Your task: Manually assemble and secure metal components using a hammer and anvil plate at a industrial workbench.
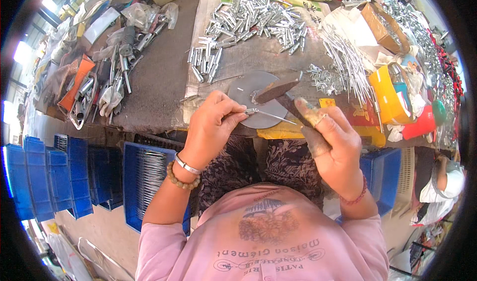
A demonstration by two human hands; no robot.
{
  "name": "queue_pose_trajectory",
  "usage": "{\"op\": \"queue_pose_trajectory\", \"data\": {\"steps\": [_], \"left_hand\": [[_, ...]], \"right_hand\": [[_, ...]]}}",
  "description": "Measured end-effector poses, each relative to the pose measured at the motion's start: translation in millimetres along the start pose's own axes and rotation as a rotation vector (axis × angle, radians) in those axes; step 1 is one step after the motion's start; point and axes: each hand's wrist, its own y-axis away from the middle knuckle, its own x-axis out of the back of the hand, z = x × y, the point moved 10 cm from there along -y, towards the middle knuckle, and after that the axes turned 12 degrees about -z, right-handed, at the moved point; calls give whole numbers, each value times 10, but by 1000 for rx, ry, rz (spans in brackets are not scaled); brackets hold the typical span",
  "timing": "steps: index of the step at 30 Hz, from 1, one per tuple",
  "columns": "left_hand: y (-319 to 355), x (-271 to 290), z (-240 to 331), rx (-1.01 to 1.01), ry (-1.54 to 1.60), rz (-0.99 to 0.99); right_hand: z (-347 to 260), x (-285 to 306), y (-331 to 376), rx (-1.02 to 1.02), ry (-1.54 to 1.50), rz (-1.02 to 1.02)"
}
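Note:
My left hand (212,121) is closed in a pinch on the small metal fitting at one end of a thin metal rod (274,116). The rod points right, toward the hammer's handle. My right hand (339,146) is wrapped round the handle of a hammer (281,90), with tape or a covering on a finger. The hammer's dark head is over a round grey metal plate (239,102) at the table's near edge. A small bright pin (240,88) lies on the plate. Whether the hammer touches the plate I cannot tell.
Beyond the plate lies a heap of metal sleeves (248,20). To its right are small metal parts (325,79), a bundle of thin rods (348,64) and a yellow container (387,94). Tools (121,57) crowd the left. A blue crate (130,181) of rods stands below.

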Motion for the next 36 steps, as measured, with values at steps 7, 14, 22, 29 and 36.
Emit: {"op": "queue_pose_trajectory", "data": {"steps": [7, 14, 22, 29, 36], "left_hand": [[-12, -21, -1, 10, 4, -24], [-6, -3, -22, 21, -6, 1], [8, 47, 17, -29, -50, 40], [12, 41, 3, -12, -32, 41], [15, 44, 17, -32, -61, 62]], "right_hand": [[1057, -342, -142, -651, -500, -146], [559, -297, -494, 28, 421, -14], [336, -576, -424, 94, 273, -121], [216, -645, -389, 153, 336, -164], [190, -706, -318, 176, 291, -99]]}}
